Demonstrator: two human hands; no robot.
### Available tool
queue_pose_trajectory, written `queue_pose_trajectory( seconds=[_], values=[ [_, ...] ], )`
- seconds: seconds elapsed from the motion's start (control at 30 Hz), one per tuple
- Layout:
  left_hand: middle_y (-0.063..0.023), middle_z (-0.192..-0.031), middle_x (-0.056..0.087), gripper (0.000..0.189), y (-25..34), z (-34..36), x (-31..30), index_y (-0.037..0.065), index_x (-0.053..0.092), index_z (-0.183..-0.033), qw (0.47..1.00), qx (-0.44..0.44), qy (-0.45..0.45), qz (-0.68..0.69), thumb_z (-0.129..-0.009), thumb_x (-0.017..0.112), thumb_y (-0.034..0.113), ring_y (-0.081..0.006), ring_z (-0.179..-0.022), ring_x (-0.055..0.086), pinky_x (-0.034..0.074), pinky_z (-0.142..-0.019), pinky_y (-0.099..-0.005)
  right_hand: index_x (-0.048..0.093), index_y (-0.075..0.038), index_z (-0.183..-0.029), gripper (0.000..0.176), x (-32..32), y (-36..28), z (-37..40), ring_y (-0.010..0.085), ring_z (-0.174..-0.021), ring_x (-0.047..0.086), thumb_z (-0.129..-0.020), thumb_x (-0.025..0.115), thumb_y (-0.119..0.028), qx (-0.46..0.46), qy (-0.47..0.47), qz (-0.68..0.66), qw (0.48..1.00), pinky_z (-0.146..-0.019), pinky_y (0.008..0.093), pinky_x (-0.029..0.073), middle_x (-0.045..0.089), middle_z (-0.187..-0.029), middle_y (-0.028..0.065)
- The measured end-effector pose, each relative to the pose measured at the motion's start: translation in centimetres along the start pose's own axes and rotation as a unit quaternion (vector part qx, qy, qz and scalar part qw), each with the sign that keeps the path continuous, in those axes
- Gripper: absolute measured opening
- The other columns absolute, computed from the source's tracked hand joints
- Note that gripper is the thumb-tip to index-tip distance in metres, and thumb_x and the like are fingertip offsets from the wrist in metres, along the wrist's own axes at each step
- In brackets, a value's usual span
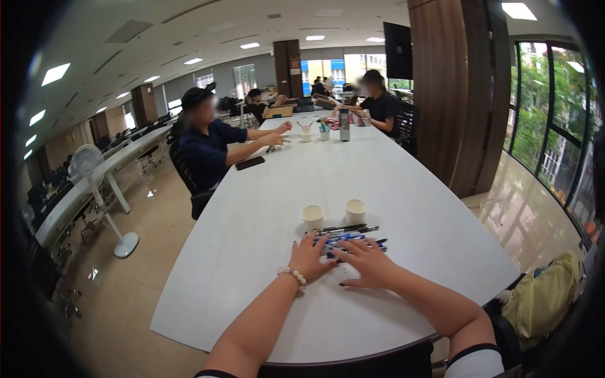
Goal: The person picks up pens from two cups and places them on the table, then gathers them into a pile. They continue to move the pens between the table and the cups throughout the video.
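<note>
Several pens, blue, black and clear, lie in a loose pile on the white table. My left hand, with a beaded bracelet at the wrist, rests at the left end of the pile, fingers spread. From the right, my right hand reaches over the near side of the pens, its fingers apart too. Both hands touch or partly cover pens, and neither grips one. Just beyond the pile stand two white paper cups, a left cup and a right cup, their insides showing no contents.
Farther along the table are a dark phone, cups holding pens and a bottle. One person sits at the left edge, another at the right. A yellow bag sits at my right.
</note>
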State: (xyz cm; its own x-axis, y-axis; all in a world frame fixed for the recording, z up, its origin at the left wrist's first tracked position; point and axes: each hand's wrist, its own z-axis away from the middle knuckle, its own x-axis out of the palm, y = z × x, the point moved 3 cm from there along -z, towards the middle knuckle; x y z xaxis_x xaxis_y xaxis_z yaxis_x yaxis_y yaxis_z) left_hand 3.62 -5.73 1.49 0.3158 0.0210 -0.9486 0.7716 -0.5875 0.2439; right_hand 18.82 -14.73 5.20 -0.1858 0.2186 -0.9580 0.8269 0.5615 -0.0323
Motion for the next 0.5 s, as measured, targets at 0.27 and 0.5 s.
queue_pose_trajectory(
  seconds=[0.27,0.5],
  values=[
    [-0.02,-0.144,0.021,0.09,0.1,0.0,-0.2,0.019,0.024,-0.141,0.998,-0.059,-0.016,-0.016,-0.071,0.06,0.062,-0.0343,-0.134,0.021,0.017,-0.105,-0.0568,0.035,-0.018,-0.136,0.085,1.2,6.9,0.9,0.0271,-0.132,0.026,-0.067,0.068,-0.054,0.128,0.0,0.022,0.992,-0.107,0.0532,0.016,0.032,-0.141,0.0088],
    [-0.0255,-0.143,0.02,0.097,-0.2,-0.1,-0.3,0.014,0.017,-0.143,0.996,-0.086,-0.014,-0.015,-0.071,0.058,0.065,-0.0362,-0.133,0.022,0.017,-0.106,-0.0549,0.032,-0.015,-0.137,0.093,2.1,10.9,1.7,0.0276,-0.13,0.031,-0.061,0.075,-0.048,0.21,0.028,-0.111,0.971,-0.106,0.0512,0.021,0.037,-0.138,0.0114]
  ],
)
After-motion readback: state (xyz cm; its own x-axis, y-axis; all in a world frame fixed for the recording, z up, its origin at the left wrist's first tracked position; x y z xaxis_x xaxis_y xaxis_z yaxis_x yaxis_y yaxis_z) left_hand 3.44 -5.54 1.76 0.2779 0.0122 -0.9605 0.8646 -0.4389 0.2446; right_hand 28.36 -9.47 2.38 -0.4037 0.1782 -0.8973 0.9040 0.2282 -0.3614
